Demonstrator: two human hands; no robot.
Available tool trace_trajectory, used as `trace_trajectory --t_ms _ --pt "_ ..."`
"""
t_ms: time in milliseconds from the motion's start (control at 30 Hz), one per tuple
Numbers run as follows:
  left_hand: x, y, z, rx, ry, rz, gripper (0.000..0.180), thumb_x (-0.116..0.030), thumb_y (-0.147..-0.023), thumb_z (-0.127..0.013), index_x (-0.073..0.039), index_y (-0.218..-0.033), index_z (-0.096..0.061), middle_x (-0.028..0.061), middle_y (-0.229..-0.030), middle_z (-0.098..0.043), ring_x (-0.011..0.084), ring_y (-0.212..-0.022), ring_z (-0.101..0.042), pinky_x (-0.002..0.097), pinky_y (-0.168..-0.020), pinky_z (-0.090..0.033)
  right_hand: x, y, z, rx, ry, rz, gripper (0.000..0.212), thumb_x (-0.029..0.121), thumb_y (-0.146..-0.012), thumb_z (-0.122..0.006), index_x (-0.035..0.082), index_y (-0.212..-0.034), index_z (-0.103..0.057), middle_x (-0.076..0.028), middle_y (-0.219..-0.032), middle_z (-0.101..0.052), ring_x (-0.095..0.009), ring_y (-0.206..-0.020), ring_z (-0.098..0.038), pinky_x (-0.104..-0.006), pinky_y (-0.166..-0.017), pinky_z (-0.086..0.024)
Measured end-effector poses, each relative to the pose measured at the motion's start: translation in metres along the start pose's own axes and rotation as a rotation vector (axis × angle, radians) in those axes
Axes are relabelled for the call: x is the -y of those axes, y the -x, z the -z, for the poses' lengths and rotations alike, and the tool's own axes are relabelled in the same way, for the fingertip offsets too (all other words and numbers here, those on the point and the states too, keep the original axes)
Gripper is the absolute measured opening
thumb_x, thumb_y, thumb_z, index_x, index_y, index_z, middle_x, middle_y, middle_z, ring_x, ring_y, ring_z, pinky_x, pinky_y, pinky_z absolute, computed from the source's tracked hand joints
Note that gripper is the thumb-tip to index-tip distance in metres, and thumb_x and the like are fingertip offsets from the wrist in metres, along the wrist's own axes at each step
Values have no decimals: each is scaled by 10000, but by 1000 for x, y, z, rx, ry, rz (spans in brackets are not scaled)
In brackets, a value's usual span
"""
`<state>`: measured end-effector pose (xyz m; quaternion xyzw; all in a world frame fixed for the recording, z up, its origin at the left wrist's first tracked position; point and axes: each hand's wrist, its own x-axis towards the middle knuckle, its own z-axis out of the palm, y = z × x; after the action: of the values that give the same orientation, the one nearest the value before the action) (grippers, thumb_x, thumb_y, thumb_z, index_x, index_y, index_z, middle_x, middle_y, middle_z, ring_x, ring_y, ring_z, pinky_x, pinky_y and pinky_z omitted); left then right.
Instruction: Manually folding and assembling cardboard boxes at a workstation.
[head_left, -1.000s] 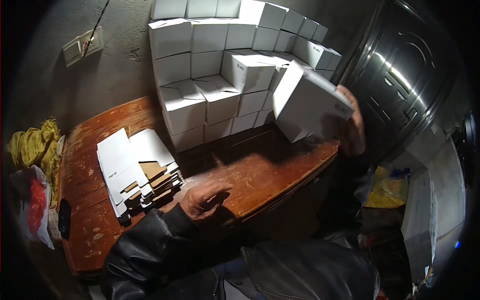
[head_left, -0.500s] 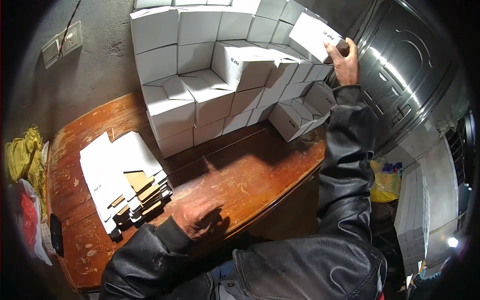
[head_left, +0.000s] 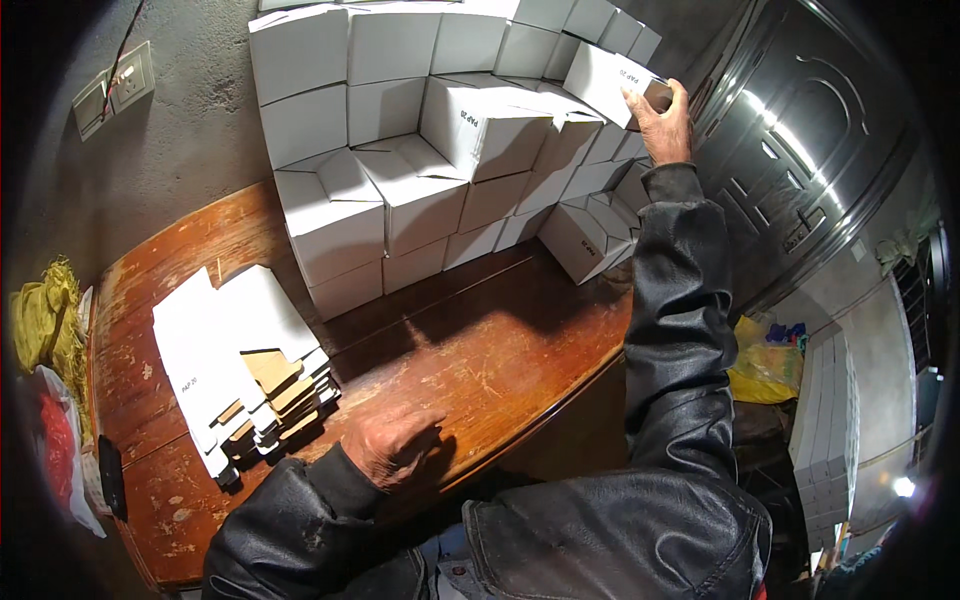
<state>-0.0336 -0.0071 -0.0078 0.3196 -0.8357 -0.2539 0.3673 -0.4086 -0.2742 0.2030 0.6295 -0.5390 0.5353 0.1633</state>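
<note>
Your right hand (head_left: 662, 125) pinches white box (head_left: 598, 80) beside stacked boxes (head_left: 388, 45). Your left hand (head_left: 388, 445) curls near flattened cartons (head_left: 200, 340) on table (head_left: 500, 370); cannot tell if gripping.

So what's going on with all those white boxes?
The person's right hand holds a white box at the right end of the stacked boxes. The left hand is curled near the front edge of the wooden table, just right of a pile of flat cartons.
</note>
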Motion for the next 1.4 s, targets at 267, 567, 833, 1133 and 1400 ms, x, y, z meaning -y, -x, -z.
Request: trace_trajectory --t_ms 267,567,833,1133,1400 --pt "3 2 -2 10 16 27 287 -79 -794 -697 -49 -1077 -656 156 -915 -666 332 -801 -660 376 -672 -530 3 4 -8 -11 114 -43 921 602 -709 -763 7 -1329 -433 -263 -1207 -574 -386 -1134 -563 -471 -933 -474" --pt "1 1 -2 15 17 46 309 -76 -775 -706 -60 -1079 -656 150 -926 -666 339 -820 -660 376 -685 -533 -3 1 -12 -107 195 127 841 572 -718 -771 53 -1312 -479 -215 -1246 -534 -357 -1131 -561 -461 -912 -494" --pt "4 2 -1 19 19 35 327 -74 -768 -701 -54 -1091 -648 162 -945 -658 347 -839 -652 386 -693 -527 13 -4 -20 -75 302 183 758 497 -734 -779 30 -1270 -514 -210 -1262 -497 -367 -1142 -540 -459 -912 -492" --pt "3 5 -2 50 21 38 355 -63 -764 -693 -44 -1114 -637 168 -976 -647 353 -859 -646 387 -723 -528 6 -4 -28 -106 315 212 803 507 -739 -774 -15 -1280 -493 -233 -1273 -501 -377 -1168 -522 -461 -949 -466" --pt "-3 1 4 63 13 56 340 -56 -777 -686 -42 -1113 -637 167 -974 -644 350 -867 -646 386 -724 -527 -7 13 -22 -115 111 116 888 620 -764 -704 -46 -1291 -444 -271 -1223 -510 -399 -1158 -516 -478 -959 -452"
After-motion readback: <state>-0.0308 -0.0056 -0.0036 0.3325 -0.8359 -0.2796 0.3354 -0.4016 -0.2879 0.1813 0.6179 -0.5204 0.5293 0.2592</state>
